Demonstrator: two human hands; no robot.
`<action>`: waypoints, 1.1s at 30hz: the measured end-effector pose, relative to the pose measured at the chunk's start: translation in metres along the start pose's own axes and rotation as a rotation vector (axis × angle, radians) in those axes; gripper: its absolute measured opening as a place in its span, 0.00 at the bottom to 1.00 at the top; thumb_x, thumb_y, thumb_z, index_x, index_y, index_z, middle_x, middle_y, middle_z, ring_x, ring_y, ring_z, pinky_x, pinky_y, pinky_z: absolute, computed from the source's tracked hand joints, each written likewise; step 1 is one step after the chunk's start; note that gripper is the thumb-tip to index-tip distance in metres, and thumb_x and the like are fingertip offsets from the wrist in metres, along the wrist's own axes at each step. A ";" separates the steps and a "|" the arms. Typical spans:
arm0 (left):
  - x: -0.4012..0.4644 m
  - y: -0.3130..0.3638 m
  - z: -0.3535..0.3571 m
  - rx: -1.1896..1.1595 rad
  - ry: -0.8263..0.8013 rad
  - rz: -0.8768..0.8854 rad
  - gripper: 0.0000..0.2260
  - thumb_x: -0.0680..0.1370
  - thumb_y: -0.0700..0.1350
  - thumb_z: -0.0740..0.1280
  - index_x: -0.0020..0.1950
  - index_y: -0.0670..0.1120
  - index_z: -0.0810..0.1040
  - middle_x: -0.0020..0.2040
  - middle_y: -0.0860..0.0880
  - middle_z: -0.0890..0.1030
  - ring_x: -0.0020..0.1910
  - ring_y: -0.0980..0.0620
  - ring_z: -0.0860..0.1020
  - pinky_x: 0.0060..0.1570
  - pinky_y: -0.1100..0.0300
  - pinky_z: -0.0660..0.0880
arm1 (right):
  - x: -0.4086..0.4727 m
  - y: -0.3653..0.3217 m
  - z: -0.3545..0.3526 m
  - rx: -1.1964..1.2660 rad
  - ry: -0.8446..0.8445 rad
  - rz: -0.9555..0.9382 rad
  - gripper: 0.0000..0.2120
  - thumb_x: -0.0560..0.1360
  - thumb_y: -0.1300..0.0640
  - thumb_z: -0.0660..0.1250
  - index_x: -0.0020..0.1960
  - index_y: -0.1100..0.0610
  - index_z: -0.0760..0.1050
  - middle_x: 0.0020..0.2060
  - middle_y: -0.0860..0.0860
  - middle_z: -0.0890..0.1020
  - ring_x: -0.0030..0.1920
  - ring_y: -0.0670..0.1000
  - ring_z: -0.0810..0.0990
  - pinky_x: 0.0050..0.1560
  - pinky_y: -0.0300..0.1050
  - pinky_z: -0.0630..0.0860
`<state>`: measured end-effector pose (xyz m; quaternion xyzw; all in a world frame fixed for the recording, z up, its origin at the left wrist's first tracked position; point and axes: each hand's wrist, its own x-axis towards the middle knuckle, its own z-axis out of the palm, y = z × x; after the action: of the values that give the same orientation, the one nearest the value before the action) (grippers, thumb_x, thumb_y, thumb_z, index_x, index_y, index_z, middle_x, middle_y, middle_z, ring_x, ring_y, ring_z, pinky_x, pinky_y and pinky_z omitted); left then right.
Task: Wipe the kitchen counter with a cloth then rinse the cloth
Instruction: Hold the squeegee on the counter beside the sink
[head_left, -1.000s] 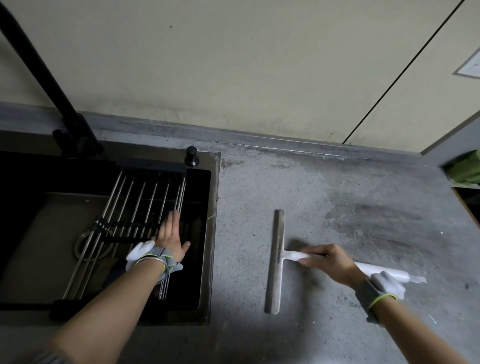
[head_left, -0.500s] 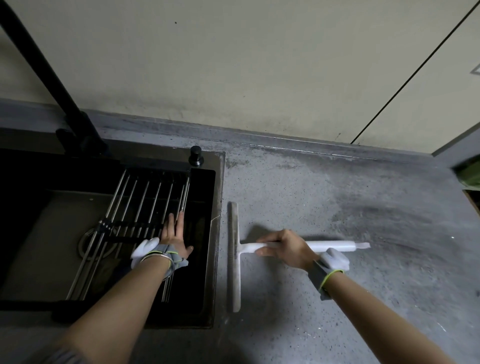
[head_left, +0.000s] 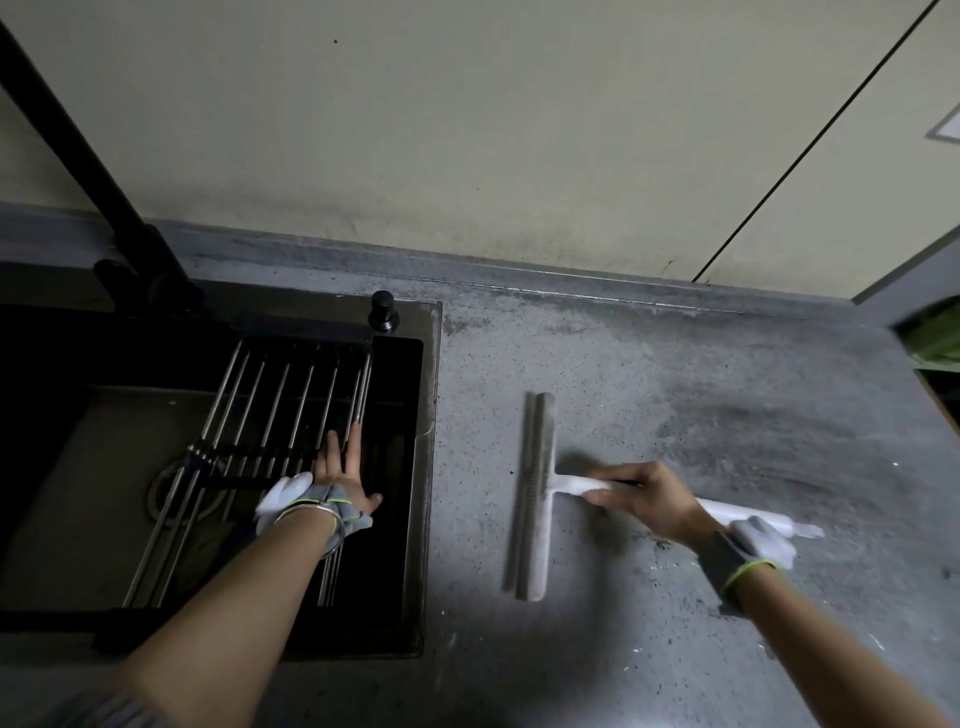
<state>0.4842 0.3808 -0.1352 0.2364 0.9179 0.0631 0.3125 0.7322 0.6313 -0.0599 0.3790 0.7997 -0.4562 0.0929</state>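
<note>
A white squeegee (head_left: 535, 493) lies with its long blade flat on the grey counter (head_left: 649, 374), handle pointing right. My right hand (head_left: 649, 499) grips that handle just behind the blade. My left hand (head_left: 340, 467) rests flat, fingers straight, on the metal roll-up rack (head_left: 270, 415) over the dark sink (head_left: 426, 415). Rolled-back grey gloves sit on both wrists. No cloth is visible.
A black faucet (head_left: 104, 182) rises at the sink's back left, with a black knob (head_left: 383, 310) at the back rim. The wall runs close behind the counter. A green object (head_left: 935, 338) sits at the far right edge. The counter surface is wet and speckled with dirt.
The squeegee slid left to the sink's edge, then came back right by about a hand's width. My left hand stayed on the rack.
</note>
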 end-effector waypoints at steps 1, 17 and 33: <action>0.000 0.000 0.000 0.000 -0.008 -0.004 0.43 0.78 0.50 0.65 0.76 0.50 0.32 0.77 0.44 0.36 0.77 0.42 0.45 0.74 0.51 0.50 | -0.005 0.007 -0.007 0.002 0.025 0.011 0.15 0.64 0.47 0.73 0.51 0.43 0.80 0.47 0.45 0.85 0.45 0.59 0.82 0.46 0.46 0.78; 0.008 -0.003 0.008 -0.013 0.012 -0.023 0.45 0.76 0.50 0.67 0.76 0.52 0.33 0.77 0.45 0.37 0.76 0.41 0.49 0.74 0.51 0.52 | 0.007 0.002 0.011 -0.050 -0.072 -0.025 0.11 0.68 0.51 0.74 0.50 0.44 0.82 0.37 0.36 0.82 0.30 0.34 0.77 0.32 0.27 0.69; 0.011 -0.004 0.009 0.001 -0.001 -0.031 0.45 0.77 0.51 0.67 0.76 0.52 0.32 0.77 0.44 0.37 0.76 0.40 0.49 0.74 0.50 0.53 | 0.025 -0.041 0.060 -0.062 -0.122 -0.099 0.17 0.69 0.49 0.73 0.57 0.46 0.79 0.55 0.42 0.82 0.52 0.42 0.79 0.57 0.39 0.74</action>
<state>0.4805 0.3822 -0.1498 0.2224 0.9212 0.0574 0.3140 0.6749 0.5846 -0.0795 0.3077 0.8240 -0.4577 0.1303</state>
